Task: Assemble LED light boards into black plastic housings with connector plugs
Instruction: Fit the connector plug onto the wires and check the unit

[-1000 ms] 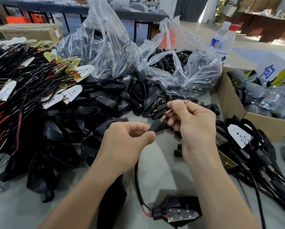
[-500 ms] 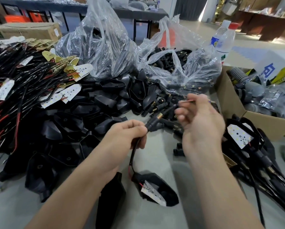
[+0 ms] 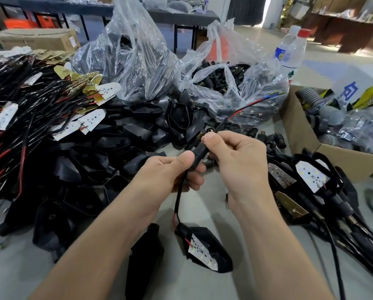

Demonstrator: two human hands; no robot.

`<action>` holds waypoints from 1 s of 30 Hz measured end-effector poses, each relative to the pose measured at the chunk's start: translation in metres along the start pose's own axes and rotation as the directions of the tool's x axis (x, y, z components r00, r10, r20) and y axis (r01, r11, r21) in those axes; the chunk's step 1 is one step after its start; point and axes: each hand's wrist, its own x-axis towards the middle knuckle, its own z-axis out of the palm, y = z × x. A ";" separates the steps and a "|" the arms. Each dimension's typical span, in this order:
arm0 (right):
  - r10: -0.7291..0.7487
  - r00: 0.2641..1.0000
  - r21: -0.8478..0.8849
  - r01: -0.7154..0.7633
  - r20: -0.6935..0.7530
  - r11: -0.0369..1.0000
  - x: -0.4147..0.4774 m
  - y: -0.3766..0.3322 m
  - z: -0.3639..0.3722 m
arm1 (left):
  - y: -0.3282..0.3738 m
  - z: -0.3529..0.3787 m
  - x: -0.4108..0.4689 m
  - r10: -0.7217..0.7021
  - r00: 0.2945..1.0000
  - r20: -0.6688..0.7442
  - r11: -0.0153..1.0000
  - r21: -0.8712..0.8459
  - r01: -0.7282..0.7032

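Connector plug [image 3: 199, 150] axis runs lower-left to upper-right between hands. Left hand [image 3: 166, 176] pinches lower end, right hand [image 3: 239, 161] pinches upper end. Cable [image 3: 178, 198] hangs to housing [image 3: 210, 233].

- Table [image 3: 12, 278]: grey matte top, in the foreground.
- Second table [image 3: 163, 13]: dark grey top on black legs, across the room behind the foreground table.
- Orange crates [image 3: 21, 23]: under the second table, at the left.
- Floor [image 3: 257, 40]: pale and smooth, brightly lit toward the far right.
- Blue-grey patch [image 3: 324, 66]: on the floor, at the right.
- Curtain [image 3: 246, 9]: dark, hanging at the back.
- Opening [image 3: 270, 9]: white strip just right of the curtain, the brightest area in view.
- Brown counters [image 3: 343, 33]: along the far right; items on top too small to identify.
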 end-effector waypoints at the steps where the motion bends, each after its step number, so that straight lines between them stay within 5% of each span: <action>1: 0.012 1.000 0.005 -0.012 -0.011 1.000 0.000 -0.001 0.001 | 0.001 -0.001 -0.001 -0.014 0.999 0.031 1.000 -0.024 0.015; 5: 0.078 0.997 0.078 -0.077 -0.014 0.994 0.000 -0.002 0.003 | 0.005 0.000 -0.003 0.013 1.000 -0.013 1.000 -0.007 -0.013; 9: 0.107 0.994 0.132 -0.110 0.027 0.985 0.000 -0.001 0.007 | 0.002 0.006 -0.007 0.321 0.904 -0.283 0.882 0.437 -0.176; 11: 0.125 0.988 0.148 -0.137 0.086 0.979 0.000 -0.004 0.007 | 0.002 0.008 -0.010 0.376 0.876 -0.304 0.857 0.474 -0.203; 15: 0.213 0.957 0.240 -0.258 0.198 0.936 0.002 -0.010 0.001 | -0.002 0.002 -0.007 0.279 0.926 -0.253 0.924 0.334 -0.187; 19: 0.278 0.954 0.377 -0.298 0.108 0.877 0.004 -0.011 -0.002 | -0.004 0.006 -0.005 0.122 0.981 -0.153 0.968 0.236 -0.083; 26: 0.235 0.938 0.601 -0.038 -0.253 0.799 0.020 -0.012 -0.025 | -0.002 -0.004 -0.008 -0.064 0.968 0.243 0.993 -0.081 0.086; 30: 0.178 0.931 0.597 0.051 -0.318 0.801 0.019 -0.011 -0.033 | -0.006 -0.010 0.002 -0.186 0.953 0.239 0.936 -0.251 0.245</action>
